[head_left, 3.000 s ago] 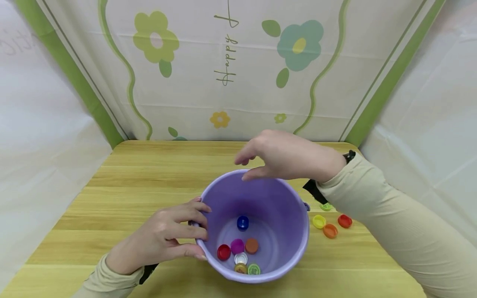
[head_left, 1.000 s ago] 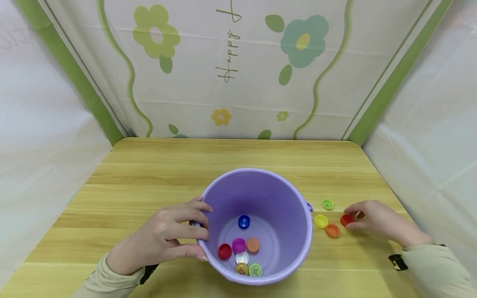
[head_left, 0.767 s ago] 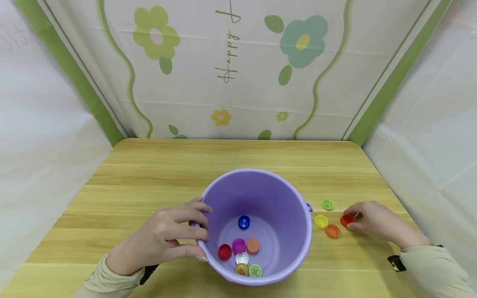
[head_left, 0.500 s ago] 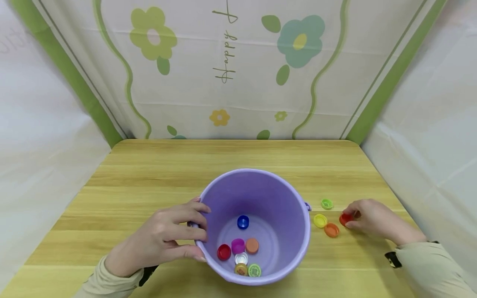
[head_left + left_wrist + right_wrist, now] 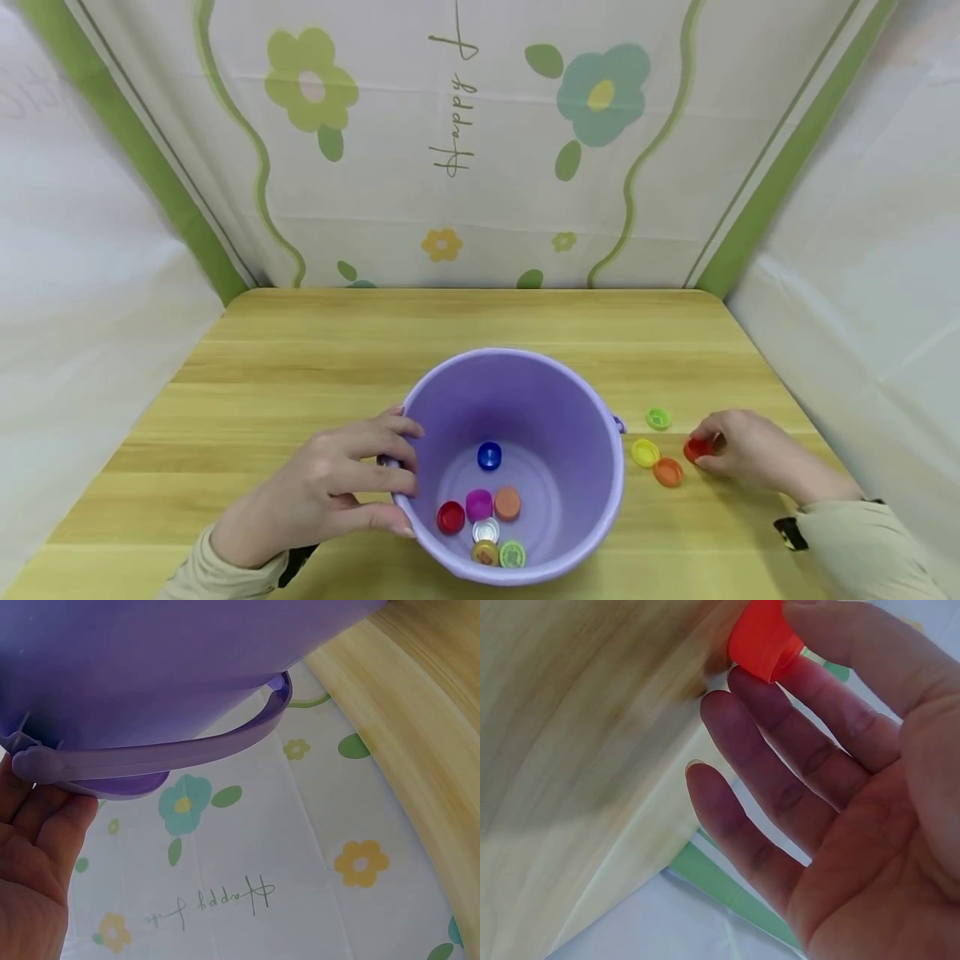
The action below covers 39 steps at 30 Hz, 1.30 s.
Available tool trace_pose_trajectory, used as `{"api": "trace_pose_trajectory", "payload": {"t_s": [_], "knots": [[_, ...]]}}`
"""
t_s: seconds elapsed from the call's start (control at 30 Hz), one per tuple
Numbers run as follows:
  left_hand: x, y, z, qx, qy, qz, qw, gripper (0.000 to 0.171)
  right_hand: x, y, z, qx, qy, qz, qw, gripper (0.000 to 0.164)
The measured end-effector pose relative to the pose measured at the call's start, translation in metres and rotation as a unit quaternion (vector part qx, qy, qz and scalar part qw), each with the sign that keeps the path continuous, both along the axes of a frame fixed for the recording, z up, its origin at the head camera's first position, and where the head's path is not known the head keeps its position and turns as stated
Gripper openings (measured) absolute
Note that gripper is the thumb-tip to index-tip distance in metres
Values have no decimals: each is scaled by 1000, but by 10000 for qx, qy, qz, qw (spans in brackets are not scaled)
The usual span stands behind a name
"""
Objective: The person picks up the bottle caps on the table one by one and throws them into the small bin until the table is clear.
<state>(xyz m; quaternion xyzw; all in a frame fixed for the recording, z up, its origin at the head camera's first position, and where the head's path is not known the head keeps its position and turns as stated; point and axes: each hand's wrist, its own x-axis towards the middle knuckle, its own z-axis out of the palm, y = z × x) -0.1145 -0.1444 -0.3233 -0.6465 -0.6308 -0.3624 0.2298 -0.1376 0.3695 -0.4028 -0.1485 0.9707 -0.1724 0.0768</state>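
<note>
A purple bucket (image 5: 525,400) stands on the wooden table, its mouth facing me. My left hand (image 5: 337,483) grips its left rim, fingers over the edge and thumb at the front; in the left wrist view the fingers hold the rim by the handle (image 5: 172,756). Several bottle caps lie inside, among them a blue cap (image 5: 490,456), a magenta cap (image 5: 478,505) and a silver cap (image 5: 486,531). Right of the bucket, my right hand (image 5: 757,454) pinches a red bottle cap (image 5: 761,641) between thumb and fingers, close over the table, the other fingers spread loosely.
Beside the right hand lie a yellow cap (image 5: 645,453), an orange cap (image 5: 668,472) and a green cap (image 5: 658,418). The wooden table (image 5: 300,350) ends at a white flowered cloth (image 5: 487,200) at the back, with pale sheets at both sides.
Three seconds ago my right hand was above the bucket's far rim; it has since moved right and down to the red cap, where it has stayed. My left hand keeps its hold.
</note>
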Motion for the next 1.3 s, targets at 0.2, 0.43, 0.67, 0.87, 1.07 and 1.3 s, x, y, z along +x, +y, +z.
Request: {"api": "trace_pose_trajectory", "payload": {"t_s": [0.2,0.43,0.67,0.87,1.07,1.3], "knots": [[3,-1,1,37,-5,1,10000,23,3,-1,0,7,-14,-27,10000,21],[4,0,2,-16,19,68,10000,23,4,1,0,16,68,106,9999,21],[3,2,2,-13,-41,61,10000,22,3,10,11,-83,712,279,9970,25],[3,-1,-2,-38,-77,175,9998,22,-2,6,38,-202,1363,152,9903,31],[3,-3,-4,-51,-115,212,9997,22,-7,-8,71,-103,2064,375,9777,33],[3,-3,-3,-65,-152,204,9997,22,-13,-44,118,-139,2823,1055,9534,37]]}}
